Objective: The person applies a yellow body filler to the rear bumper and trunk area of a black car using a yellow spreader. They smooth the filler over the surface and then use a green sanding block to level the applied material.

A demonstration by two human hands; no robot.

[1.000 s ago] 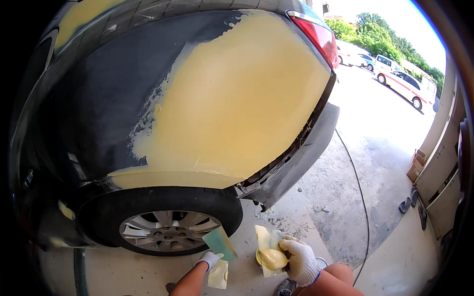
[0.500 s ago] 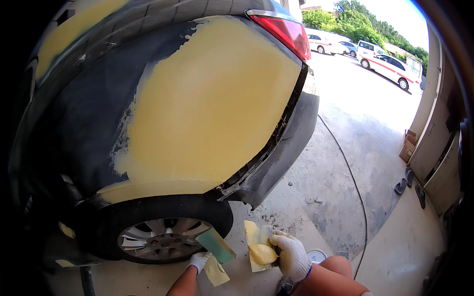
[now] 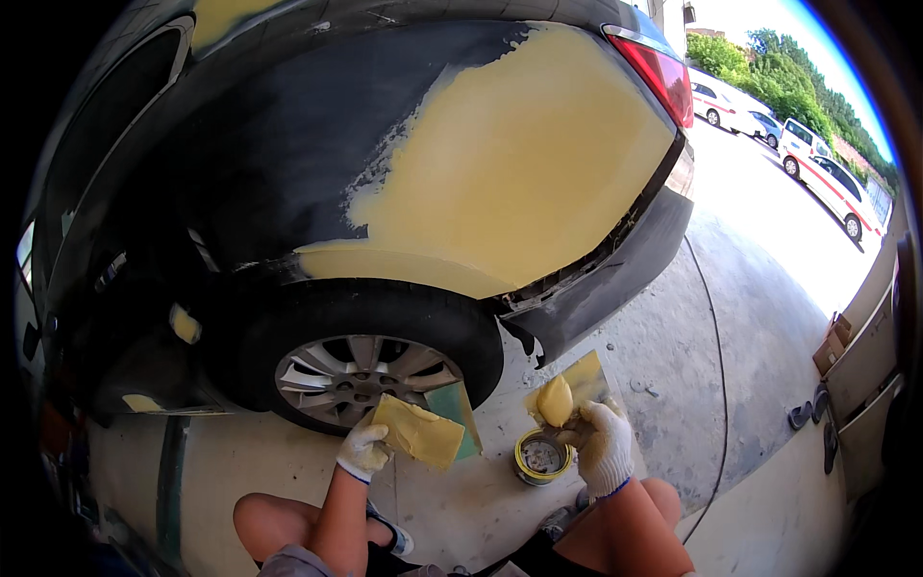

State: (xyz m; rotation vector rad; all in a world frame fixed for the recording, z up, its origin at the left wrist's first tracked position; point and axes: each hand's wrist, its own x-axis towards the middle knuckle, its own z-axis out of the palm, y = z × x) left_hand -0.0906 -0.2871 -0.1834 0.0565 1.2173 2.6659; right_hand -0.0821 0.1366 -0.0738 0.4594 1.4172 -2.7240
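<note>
White knitted gloves cover both hands. My left hand (image 3: 365, 449) is closed on a flat putty spreader (image 3: 416, 433) smeared with yellow putty; a green flat spreader (image 3: 464, 415) shows behind it, by the same hand. Between the fingers of my right hand (image 3: 606, 444) is a thin flat putty board (image 3: 588, 373) carrying a lump of yellow putty (image 3: 555, 400). An open round tin (image 3: 522, 468) stands on the floor just below the board, beside that hand. Beyond both hands, smooth yellow putty (image 3: 519, 173) covers the dark car's rear quarter panel.
The car's rear wheel (image 3: 365, 380) is close beyond my left hand. The grey bumper (image 3: 615, 279) juts out, its lower end hanging loose. A dark cable (image 3: 719, 385) crosses the floor at right, near dark slippers (image 3: 808, 409) and a cardboard box (image 3: 833, 344). White cars (image 3: 835, 183) are parked outside.
My view has shifted left and down, bringing the tin and my knees into sight. The left-hand spreader has turned, its yellow-smeared face now up front. My right hand still holds the putty board.
</note>
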